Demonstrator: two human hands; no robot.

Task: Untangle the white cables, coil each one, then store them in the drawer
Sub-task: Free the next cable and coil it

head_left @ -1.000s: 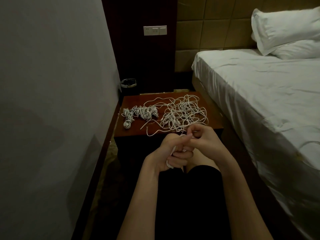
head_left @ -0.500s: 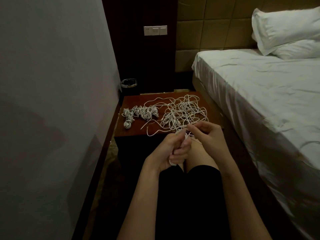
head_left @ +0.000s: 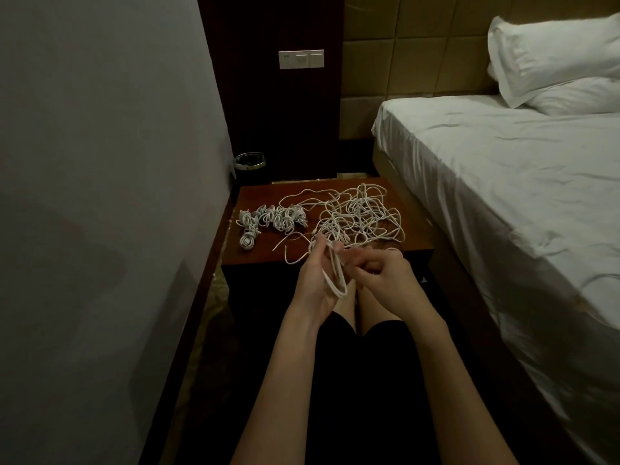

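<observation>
Head view, left to right: a plain grey wall [head_left: 100, 196], then a dark wooden counter [head_left: 265, 256] carrying the white cables. On its left part lies a row of small finished coils [head_left: 271, 221], bunched tight and lumpy. To their right sprawls the tangle [head_left: 360, 213], thin round cord in loose overlapping loops. A smooth white bed [head_left: 503, 182] fills the right side.

Just before the counter's near edge, the left hand [head_left: 315, 283] holds a half-made coil [head_left: 335, 278]: a few long narrow loops lying across the palm, long axis running from the fingertips down toward the wrist, fingers roughly straight and the thumb seemingly steadying the top. The right hand [head_left: 382, 280], just beside it, has its fingers curled in, apparently pinching the same cord's free run.

That run leads away and slightly right, back into the tangle, so the right hand is nearer the slack and should likely feed the next wrap. No drawer shows open.
</observation>
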